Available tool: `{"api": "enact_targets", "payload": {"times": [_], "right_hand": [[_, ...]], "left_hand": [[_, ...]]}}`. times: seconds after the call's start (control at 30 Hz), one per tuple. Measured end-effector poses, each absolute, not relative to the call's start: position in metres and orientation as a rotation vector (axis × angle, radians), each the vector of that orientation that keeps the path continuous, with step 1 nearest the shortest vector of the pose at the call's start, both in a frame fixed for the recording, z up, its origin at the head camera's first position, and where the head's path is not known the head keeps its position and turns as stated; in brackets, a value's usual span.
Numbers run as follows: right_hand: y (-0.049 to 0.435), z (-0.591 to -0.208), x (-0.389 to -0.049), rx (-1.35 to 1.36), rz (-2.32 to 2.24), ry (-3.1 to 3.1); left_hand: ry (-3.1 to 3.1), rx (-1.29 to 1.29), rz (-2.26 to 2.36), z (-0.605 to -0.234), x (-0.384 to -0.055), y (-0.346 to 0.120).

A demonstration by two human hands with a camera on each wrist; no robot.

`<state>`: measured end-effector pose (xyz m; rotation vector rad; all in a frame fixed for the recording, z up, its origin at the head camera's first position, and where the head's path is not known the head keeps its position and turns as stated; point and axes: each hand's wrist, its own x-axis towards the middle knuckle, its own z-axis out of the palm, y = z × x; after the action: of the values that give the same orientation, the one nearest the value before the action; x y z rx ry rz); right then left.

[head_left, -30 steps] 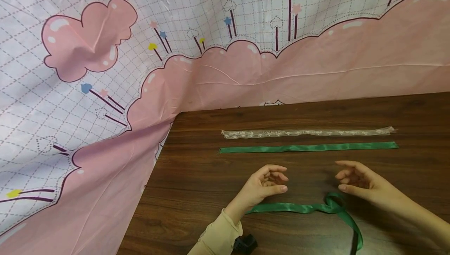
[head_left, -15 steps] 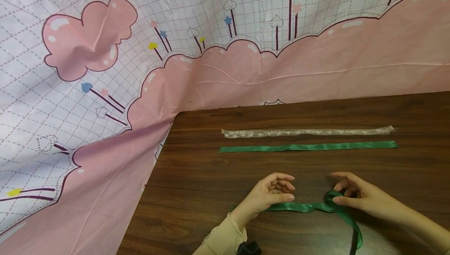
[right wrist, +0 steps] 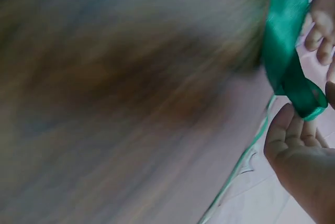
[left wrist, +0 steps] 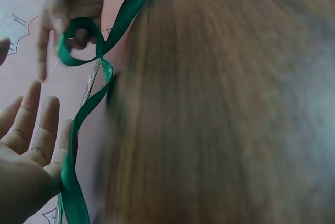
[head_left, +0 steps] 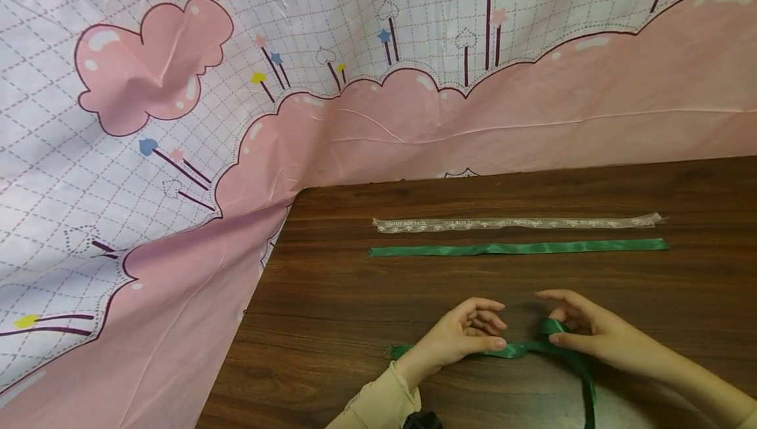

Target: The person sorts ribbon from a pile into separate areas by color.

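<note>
A green satin ribbon (head_left: 526, 349) lies near the front of the dark wooden table (head_left: 355, 297), twisted into a small loop, with one tail running off toward me. My right hand (head_left: 551, 324) pinches that loop between thumb and fingers. The left hand (head_left: 499, 327) sits just left of it, thumb resting on the flat ribbon and the other fingers loose above it. In the left wrist view the ribbon (left wrist: 86, 114) runs past the edge of the left hand (left wrist: 31, 150), whose fingers are fairly straight. The right wrist view is blurred; the ribbon (right wrist: 285, 41) curls by the right hand (right wrist: 298, 150).
Farther back two straight strips lie side by side: a translucent printed ribbon (head_left: 514, 223) and a second green ribbon (head_left: 517, 248). A pink and white cartoon-print sheet (head_left: 414, 120) hangs behind the table and covers its left side.
Both hands have come down onto the near ribbon and drawn closer together. The right hand has taken hold of the loop; the left hand has slid right along the ribbon.
</note>
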<state>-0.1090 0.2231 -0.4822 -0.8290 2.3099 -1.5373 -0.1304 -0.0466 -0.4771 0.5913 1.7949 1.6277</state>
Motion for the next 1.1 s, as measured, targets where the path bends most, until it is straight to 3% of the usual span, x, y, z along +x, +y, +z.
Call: {"api": "enact_targets", "payload": {"times": [0.33, 1.1], "right_hand": [[0.2, -0.468, -0.105, -1.05, -1.734, 2.001], [0.206, -0.455, -0.107, -0.999, -1.84, 1.691]], "left_hand": [[1.778, 0.628, 1.544, -0.476, -0.126, -0.036], [1.646, 0.784, 1.657, -0.462, -0.13, -0.046]]}}
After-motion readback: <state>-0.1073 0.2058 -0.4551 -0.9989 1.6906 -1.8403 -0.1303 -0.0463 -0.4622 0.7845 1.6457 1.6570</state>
